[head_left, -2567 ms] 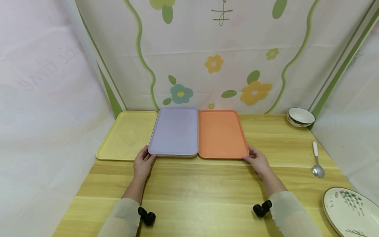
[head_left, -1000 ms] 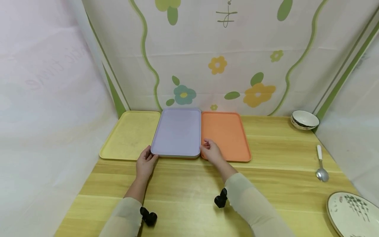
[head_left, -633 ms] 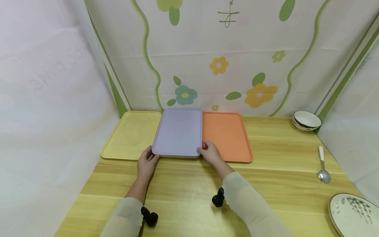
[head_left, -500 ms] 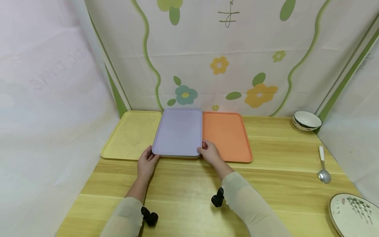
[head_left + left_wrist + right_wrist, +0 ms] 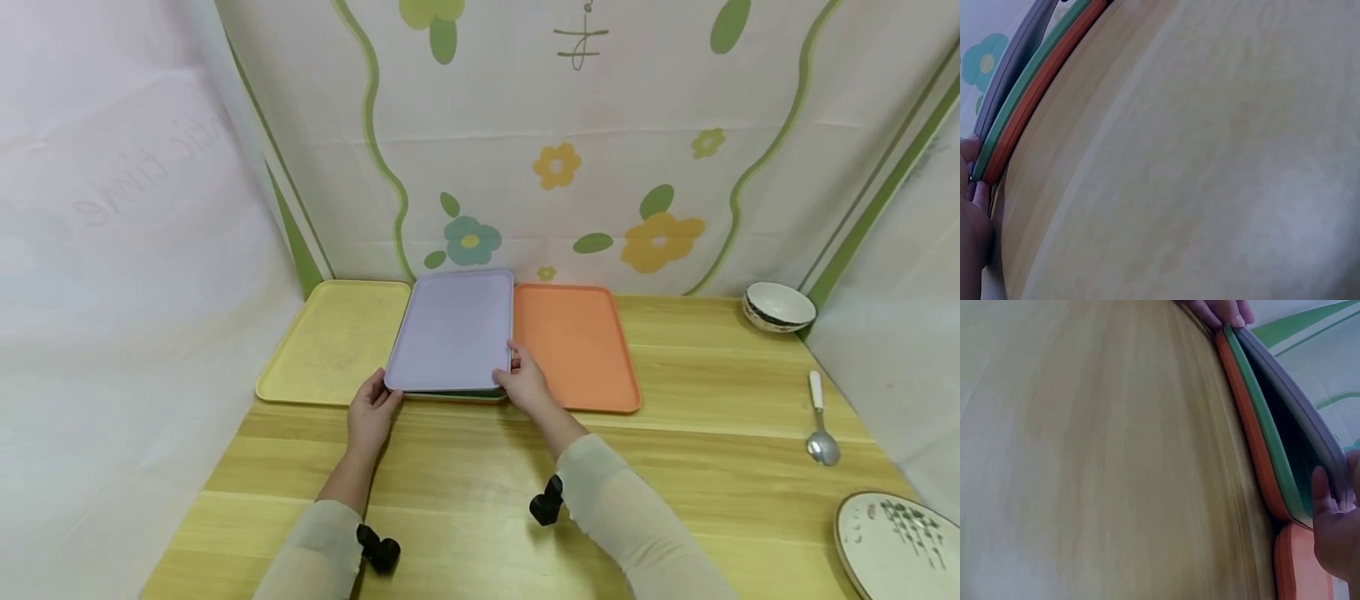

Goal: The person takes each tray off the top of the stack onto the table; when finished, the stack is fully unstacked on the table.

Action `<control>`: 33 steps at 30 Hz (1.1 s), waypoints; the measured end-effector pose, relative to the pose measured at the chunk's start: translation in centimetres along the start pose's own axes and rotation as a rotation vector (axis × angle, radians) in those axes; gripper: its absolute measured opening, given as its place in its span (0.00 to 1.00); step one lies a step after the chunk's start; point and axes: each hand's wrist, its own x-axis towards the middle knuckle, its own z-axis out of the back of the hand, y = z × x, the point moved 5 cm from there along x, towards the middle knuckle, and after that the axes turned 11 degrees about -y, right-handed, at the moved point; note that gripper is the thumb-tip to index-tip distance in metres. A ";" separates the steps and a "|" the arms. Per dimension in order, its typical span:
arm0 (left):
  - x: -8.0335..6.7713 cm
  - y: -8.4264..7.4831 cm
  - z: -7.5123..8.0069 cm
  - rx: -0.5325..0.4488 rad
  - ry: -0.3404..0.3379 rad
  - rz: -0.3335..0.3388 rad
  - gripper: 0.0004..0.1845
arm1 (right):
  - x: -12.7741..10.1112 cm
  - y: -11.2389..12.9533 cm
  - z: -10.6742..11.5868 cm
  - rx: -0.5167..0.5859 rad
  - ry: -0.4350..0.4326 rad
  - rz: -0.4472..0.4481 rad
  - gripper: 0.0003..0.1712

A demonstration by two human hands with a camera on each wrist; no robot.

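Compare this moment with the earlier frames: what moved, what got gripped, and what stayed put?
The right hand left the orange tray's near right corner and came over to the lilac tray's near right corner, which it now grips. That corner has lifted, opening a gap above the green tray beneath. The left hand stayed at the lilac tray's near left corner. Yellow tray, bowl, spoon and plate are unmoved.

Lilac tray (image 5: 452, 329) tops green (image 5: 1269, 434) and orange trays (image 5: 1250, 440).
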 end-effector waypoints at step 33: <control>-0.5 -0.1 -0.1 0.110 0.013 -0.016 0.31 | -0.6 1.0 5.5 0.231 -0.050 -0.060 0.42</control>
